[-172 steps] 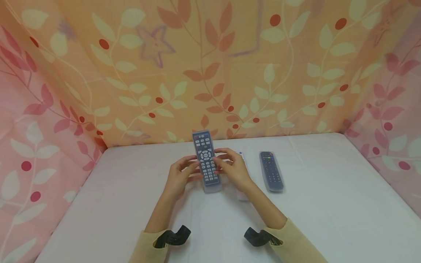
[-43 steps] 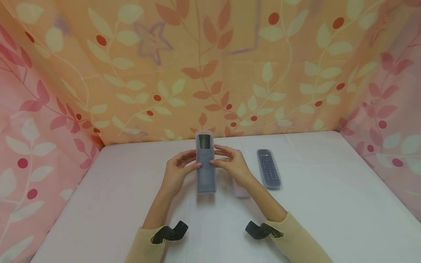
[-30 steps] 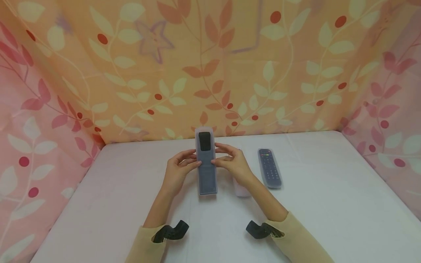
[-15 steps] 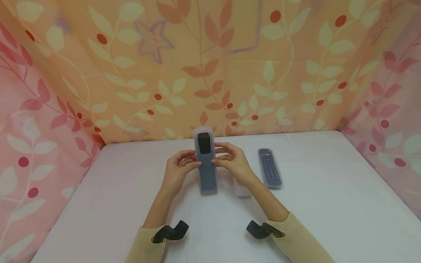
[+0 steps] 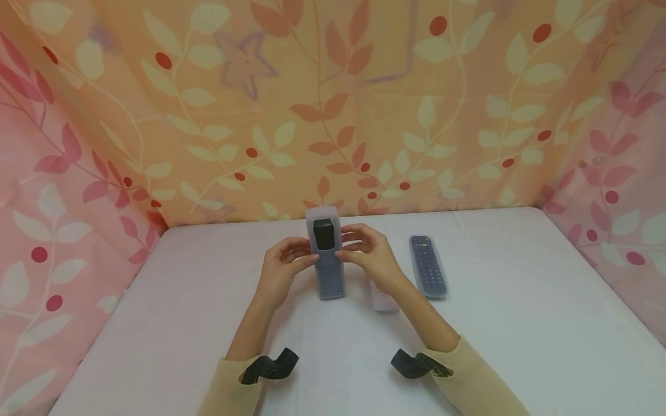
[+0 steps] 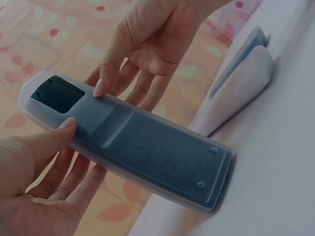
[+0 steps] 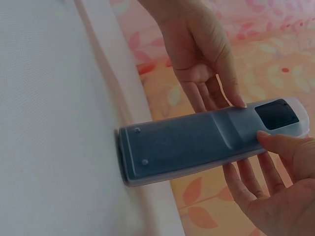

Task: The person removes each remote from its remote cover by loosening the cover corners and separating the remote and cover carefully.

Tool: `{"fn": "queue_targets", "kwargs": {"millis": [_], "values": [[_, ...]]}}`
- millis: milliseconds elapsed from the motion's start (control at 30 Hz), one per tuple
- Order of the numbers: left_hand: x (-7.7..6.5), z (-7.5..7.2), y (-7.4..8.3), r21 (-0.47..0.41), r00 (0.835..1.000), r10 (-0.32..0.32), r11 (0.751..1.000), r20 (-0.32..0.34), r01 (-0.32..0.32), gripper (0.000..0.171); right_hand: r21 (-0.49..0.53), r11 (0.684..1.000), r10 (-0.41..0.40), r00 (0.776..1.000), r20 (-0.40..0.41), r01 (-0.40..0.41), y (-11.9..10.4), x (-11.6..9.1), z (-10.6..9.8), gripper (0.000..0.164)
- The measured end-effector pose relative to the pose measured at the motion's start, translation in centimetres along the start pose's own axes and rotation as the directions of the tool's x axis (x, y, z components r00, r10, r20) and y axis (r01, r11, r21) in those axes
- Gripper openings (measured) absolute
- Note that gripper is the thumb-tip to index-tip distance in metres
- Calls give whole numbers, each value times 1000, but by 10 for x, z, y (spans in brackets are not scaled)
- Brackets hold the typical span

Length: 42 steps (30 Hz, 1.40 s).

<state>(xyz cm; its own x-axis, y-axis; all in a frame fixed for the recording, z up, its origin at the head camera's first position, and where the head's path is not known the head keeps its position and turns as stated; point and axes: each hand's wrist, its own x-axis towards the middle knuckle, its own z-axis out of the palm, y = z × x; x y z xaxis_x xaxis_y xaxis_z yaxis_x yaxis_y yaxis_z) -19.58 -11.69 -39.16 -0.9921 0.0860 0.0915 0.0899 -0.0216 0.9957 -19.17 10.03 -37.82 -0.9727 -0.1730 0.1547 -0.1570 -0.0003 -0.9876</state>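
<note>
A remote control in a translucent silicone cover (image 5: 330, 277) is held up over the white table, its back towards me. A cutout near the cover's top end bares a black patch of the remote. My left hand (image 5: 280, 273) pinches its left edge, thumb on the back and fingers behind. From the other side my right hand (image 5: 373, 260) grips the right edge in the same way. Both wrist views show the covered remote (image 6: 157, 152) slanting, its lower end (image 7: 125, 157) close at the tabletop. The button side is hidden.
Right of the hands lies a dark remote control (image 5: 428, 266) in a clear cover, buttons up. A pale, whitish covered remote (image 5: 384, 301) lies partly hidden under my right hand and forearm. Leaf-patterned curtains (image 5: 291, 115) stand behind the white-covered table (image 5: 494, 323) and at both sides.
The held remote showed its buttons in the oldest frame; now its back faces me. Over the last second it tilted a little and looks shorter. Both hands keep their grip.
</note>
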Motion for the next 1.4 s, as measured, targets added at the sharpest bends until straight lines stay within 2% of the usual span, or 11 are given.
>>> {"fn": "queue_targets", "kwargs": {"millis": [133, 333, 533, 967, 1233, 1400], "values": [[-1, 0, 3, -2, 1000, 22, 1000, 0, -22, 35, 2, 1000, -6, 1000, -2, 6, -2, 0, 0, 48], [-2, 2, 8, -57, 997, 74, 996, -16, -75, 31, 23, 999, -49, 999, -4, 49, -8, -1, 1, 47], [-5, 5, 13, -90, 994, 98, 991, -39, -101, 32, 50, 996, -74, 997, -7, 74, -11, -1, 1, 45], [-9, 10, 23, -55, 984, 155, 986, -91, -161, 34, 58, 994, -94, 995, -20, 95, -19, -3, 4, 45], [-13, 13, 30, -19, 983, 145, 989, -113, -148, 31, 86, 992, -85, 996, -39, 88, -21, -4, 7, 46], [-14, 14, 32, 2, 981, 164, 986, -108, -165, 31, 89, 993, -74, 996, -53, 78, -23, -5, 8, 45]]}}
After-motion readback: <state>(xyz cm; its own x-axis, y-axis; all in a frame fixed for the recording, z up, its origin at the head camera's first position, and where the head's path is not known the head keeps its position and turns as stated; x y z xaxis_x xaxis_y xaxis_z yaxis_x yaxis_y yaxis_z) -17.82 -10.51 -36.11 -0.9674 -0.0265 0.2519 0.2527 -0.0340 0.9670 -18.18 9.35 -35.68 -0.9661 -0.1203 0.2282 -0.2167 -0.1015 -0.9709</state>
